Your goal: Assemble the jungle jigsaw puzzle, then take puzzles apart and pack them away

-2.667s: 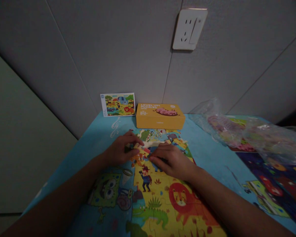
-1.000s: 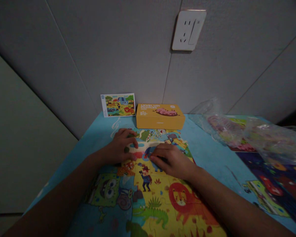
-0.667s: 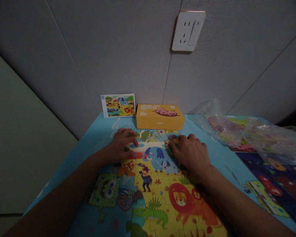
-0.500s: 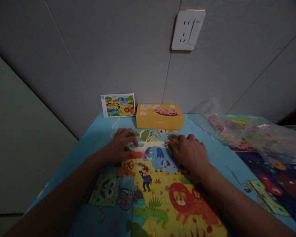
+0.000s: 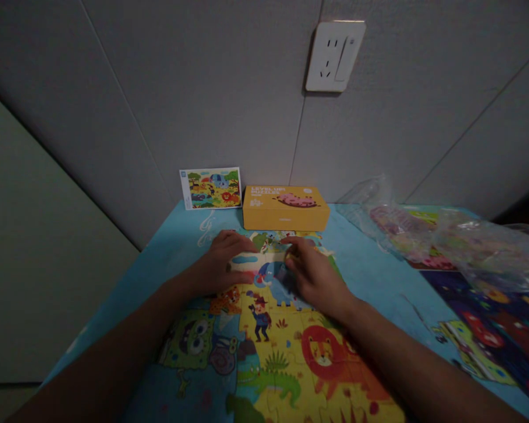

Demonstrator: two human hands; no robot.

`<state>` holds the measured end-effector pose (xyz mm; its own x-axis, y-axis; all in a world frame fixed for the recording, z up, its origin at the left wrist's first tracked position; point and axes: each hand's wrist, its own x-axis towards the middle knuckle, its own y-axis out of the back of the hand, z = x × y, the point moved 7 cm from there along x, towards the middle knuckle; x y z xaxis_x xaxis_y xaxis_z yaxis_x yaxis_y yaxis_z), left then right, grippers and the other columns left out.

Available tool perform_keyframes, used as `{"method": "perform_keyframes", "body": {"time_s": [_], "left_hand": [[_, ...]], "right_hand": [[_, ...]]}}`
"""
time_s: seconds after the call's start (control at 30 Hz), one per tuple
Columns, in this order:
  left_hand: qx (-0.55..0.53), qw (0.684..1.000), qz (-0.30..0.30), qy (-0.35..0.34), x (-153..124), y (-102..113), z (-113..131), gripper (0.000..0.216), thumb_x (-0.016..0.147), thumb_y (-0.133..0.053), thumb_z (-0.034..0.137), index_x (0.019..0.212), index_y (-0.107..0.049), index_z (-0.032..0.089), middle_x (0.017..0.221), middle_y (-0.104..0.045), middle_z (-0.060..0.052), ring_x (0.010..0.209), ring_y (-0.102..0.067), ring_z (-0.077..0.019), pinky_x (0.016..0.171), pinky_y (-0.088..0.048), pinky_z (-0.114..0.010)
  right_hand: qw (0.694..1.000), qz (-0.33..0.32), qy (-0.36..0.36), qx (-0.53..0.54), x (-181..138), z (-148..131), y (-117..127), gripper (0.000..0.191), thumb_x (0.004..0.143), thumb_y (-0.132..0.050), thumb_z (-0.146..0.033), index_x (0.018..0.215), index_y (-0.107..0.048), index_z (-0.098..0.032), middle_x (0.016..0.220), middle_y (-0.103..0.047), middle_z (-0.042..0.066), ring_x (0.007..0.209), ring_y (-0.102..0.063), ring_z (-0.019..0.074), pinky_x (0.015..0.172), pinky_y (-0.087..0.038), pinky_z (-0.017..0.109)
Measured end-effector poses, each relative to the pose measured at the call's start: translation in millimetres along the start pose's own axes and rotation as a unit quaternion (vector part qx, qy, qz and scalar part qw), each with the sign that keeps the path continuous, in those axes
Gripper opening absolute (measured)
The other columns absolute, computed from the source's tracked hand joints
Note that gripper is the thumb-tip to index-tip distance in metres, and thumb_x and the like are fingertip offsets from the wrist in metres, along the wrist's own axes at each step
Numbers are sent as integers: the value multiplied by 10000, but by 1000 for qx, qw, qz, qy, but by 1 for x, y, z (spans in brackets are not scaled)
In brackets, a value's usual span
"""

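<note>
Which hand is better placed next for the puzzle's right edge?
Probably the right hand: it is by the elephant, nearer that edge; the left hand is across the puzzle, near the leopard.

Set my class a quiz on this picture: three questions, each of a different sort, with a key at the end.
1. True or false: the box is to the right of the card.
2. Which kind of animal printed on the puzzle is nearest the right hand?
3. Fill in the blank: the socket is mounted on the ____.

Key:
1. True
2. Elephant
3. Wall
</note>
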<state>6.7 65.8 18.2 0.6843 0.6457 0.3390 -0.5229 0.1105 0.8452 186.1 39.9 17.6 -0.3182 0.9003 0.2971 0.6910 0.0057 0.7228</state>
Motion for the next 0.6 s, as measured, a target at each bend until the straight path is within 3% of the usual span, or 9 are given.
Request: {"method": "perform_keyframes", "body": {"time_s": [0.1,0.23,0.43,0.6], "left_hand": [[-40,999,-15,-23,1,-9,12,644,716,-793,440,1275,-553,231,1192,-634,-66,1172,-448,-268,1060,-330,-435],[-75,996,-54,-7,1,-17,22,693,724,-805,348,1344,-514,245,1083,-689,-33,1189,-430,-267,1064,-330,-421],[-77,995,-68,-15,1,-21,31,532,756,-780,333,1244,-598,229,1165,-653,-54,1148,-464,-255,1010,-382,-389],[-104,994,-33,6,1,-19,27,426,781,-752,225,1175,-592,203,947,-654,-26,1026,-506,-218,923,-427,-350]], "right_hand": [[993,-54,80,68,-5,-10,-18,606,864,-500,-113,1434,-305,-175,1139,-610,124,983,-594,232,846,-477,381],[992,-42,82,85,-7,-10,-22,761,858,-604,-177,1504,-204,-225,1293,-515,151,1041,-569,254,881,-478,421],[990,-33,119,70,-5,-19,-20,821,844,-656,-201,1506,-176,-273,1323,-469,139,1059,-539,260,883,-482,430],[989,-12,125,73,-6,-19,-14,693,867,-564,-172,1479,-242,-228,1282,-509,145,926,-570,223,834,-478,408]]}}
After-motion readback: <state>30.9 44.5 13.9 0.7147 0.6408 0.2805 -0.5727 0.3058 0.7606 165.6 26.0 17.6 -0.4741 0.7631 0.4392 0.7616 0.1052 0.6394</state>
